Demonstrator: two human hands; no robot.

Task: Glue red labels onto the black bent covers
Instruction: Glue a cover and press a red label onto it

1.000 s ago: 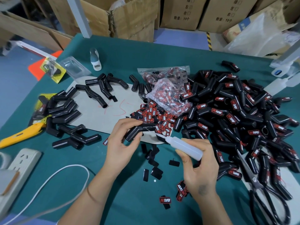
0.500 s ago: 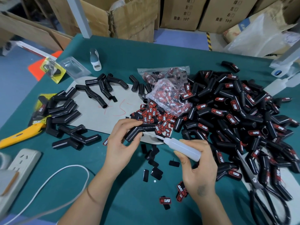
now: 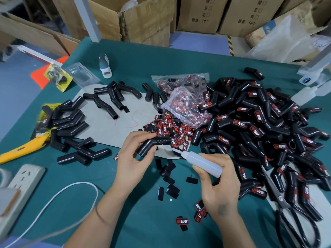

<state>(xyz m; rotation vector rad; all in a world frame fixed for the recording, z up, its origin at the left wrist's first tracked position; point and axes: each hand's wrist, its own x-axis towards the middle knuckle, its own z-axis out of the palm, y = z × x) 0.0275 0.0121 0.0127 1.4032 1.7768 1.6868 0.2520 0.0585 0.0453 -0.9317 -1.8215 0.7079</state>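
My left hand (image 3: 133, 158) holds a black bent cover (image 3: 152, 144) by its bend, just above the grey card. My right hand (image 3: 219, 187) grips a small white glue bottle (image 3: 202, 162), its nozzle pointing left, just below and right of the cover. A heap of loose red labels (image 3: 170, 128) lies just beyond the cover. Unlabelled covers (image 3: 69, 126) lie at the left. A large pile of labelled covers (image 3: 259, 122) fills the right side. A clear bag of labels (image 3: 186, 104) sits behind the loose heap.
Black label backings (image 3: 170, 178) and a few red labels (image 3: 181, 221) lie between my hands. Scissors (image 3: 286, 208) lie at the right front. A yellow utility knife (image 3: 21, 149), a power strip (image 3: 21, 183) and a white cable (image 3: 71, 192) are at the left. Cardboard boxes (image 3: 146, 20) stand behind the green table (image 3: 161, 59).
The glue bottle's nozzle has shifted slightly right and down, away from the cover. My left hand holds the cover in the same place.
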